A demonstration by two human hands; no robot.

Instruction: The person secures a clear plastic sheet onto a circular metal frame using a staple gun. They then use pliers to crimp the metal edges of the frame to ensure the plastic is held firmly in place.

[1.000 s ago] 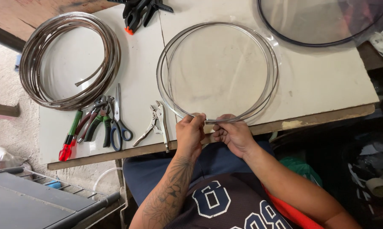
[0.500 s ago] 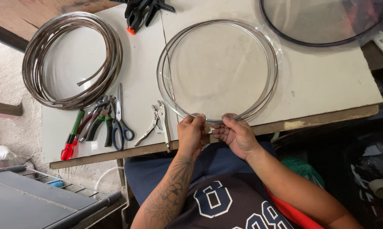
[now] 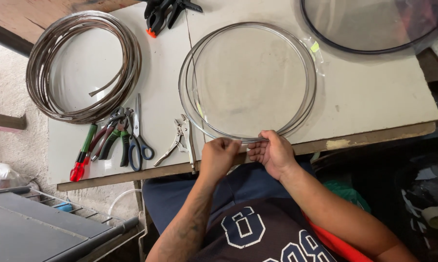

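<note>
Metal hoop [image 3: 248, 80] pinched in both hands [image 3: 245, 155] on pale worktable [image 3: 374, 102], pliers [image 3: 177, 140] alongside.

Bright, even daylight across the pale tabletop [image 3: 374, 97], soft with hardly any hard shadows. The thin silver metal hoop [image 3: 248, 80] in the centre throws only a faint rim shadow. Top right, the clear round disc with a dark rim [image 3: 374, 24] carries milky glare. Lower right of the frame drops into deep shade under the table edge. Focus is crisp in the middle; edges bow slightly, wide-angle.
</note>
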